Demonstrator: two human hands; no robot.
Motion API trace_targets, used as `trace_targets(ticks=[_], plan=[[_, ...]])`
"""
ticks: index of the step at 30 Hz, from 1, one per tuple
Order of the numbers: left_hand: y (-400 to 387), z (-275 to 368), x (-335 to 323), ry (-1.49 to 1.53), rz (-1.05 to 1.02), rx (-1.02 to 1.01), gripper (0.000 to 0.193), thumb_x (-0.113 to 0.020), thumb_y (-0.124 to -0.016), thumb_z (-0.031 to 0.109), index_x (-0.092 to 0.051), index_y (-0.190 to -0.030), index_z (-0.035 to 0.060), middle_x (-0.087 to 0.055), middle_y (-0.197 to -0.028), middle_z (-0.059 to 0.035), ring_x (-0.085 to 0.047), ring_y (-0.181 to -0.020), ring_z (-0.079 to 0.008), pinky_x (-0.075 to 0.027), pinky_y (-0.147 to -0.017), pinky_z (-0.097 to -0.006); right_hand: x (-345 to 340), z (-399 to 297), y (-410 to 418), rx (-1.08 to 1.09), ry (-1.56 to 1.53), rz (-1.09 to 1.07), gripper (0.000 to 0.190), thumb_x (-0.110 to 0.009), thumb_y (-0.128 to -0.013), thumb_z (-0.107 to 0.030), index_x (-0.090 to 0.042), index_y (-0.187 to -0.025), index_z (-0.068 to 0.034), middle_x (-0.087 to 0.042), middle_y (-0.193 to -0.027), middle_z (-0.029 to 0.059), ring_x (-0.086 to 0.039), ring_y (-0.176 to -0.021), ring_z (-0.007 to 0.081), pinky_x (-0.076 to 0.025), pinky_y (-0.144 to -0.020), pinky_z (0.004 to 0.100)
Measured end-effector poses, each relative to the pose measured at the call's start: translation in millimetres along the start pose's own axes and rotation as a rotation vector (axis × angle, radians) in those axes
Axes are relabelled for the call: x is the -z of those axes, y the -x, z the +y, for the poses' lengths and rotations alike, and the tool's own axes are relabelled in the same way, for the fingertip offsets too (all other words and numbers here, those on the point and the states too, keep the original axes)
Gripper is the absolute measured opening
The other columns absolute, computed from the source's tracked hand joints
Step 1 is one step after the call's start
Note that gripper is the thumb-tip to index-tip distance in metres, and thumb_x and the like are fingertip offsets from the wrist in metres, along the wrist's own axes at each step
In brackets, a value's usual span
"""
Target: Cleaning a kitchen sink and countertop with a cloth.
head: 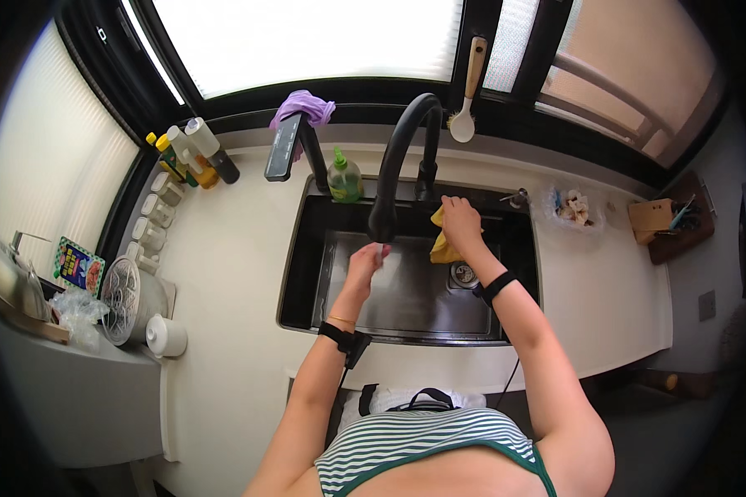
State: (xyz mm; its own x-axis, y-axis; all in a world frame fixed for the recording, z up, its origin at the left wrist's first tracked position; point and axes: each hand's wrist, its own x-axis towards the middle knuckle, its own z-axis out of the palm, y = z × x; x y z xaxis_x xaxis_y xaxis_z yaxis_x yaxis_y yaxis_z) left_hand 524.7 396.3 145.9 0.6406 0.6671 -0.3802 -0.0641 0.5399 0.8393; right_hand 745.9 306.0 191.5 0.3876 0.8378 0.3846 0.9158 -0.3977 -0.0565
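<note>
Both my hands are over the black kitchen sink (pixel 304 267). Directly below the spout of the black gooseneck faucet (pixel 383 205) is my left hand (pixel 365 268), its fingers bent. Something pale and blurred, perhaps running water, shows at its fingertips; I cannot tell whether the hand holds anything. My right hand (pixel 463 225) grips a yellow cloth (pixel 446 250) near the sink's back wall, right of the faucet. The cloth hangs down from the fingers, partly hidden by the hand. Below it lies the round drain strainer (pixel 464 273), with bits of matter in it.
A green soap pump bottle (pixel 346 180) and a second black tap (pixel 286 146), draped with a purple cloth (pixel 304 109), stand behind the sink. A dish brush (pixel 470 87) hangs above. On the right are a plastic bag (pixel 572 208) and a knife block (pixel 651 220); bottles (pixel 205 149) stand left.
</note>
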Motion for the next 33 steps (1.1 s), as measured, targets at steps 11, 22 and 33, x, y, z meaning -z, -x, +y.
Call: trace_targets(ticks=[11,22,33], plan=[[9.7,31.5,-5.2,-0.015,0.226,-0.187,0.04,-0.048,-0.089,0.023,-0.047,-0.122,0.0008,-0.052,-0.117,-0.0058,-0.045,-0.11,-0.0146,-0.032,-0.095,-0.0272,-60.9,-106.8,48.2,-0.514,-1.516,-0.462,0.038,-0.037,-0.081,0.002,-0.049,-0.116,-0.004,-0.057,-0.105,0.0082,-0.055,-0.099,0.0165,-0.043,-0.087,0.0296],[22.0,19.2,31.0,-0.065,0.349,-0.258,0.041,-0.047,-0.091,0.024,-0.044,-0.125,0.0008,-0.049,-0.122,-0.0077,-0.045,-0.112,-0.0154,-0.032,-0.096,-0.0267,-56.4,-160.3,12.9,-0.757,-1.793,-0.572,0.03,-0.046,-0.09,-0.025,-0.054,-0.111,-0.005,-0.057,-0.101,0.0065,-0.056,-0.093,0.0155,-0.046,-0.08,0.0289],[-35.3,-7.9,-4.0,-0.814,0.164,-0.21,0.043,-0.049,-0.084,0.04,-0.059,-0.098,0.0011,-0.063,-0.093,-0.0183,-0.06,-0.091,-0.0321,-0.044,-0.077,-0.0393,-55.1,-103.3,32.5,-0.44,-1.085,-0.379,0.032,-0.051,-0.085,-0.029,-0.057,-0.097,0.0,-0.063,-0.082,0.0087,-0.061,-0.079,0.0214,-0.047,-0.071,0.0325]])
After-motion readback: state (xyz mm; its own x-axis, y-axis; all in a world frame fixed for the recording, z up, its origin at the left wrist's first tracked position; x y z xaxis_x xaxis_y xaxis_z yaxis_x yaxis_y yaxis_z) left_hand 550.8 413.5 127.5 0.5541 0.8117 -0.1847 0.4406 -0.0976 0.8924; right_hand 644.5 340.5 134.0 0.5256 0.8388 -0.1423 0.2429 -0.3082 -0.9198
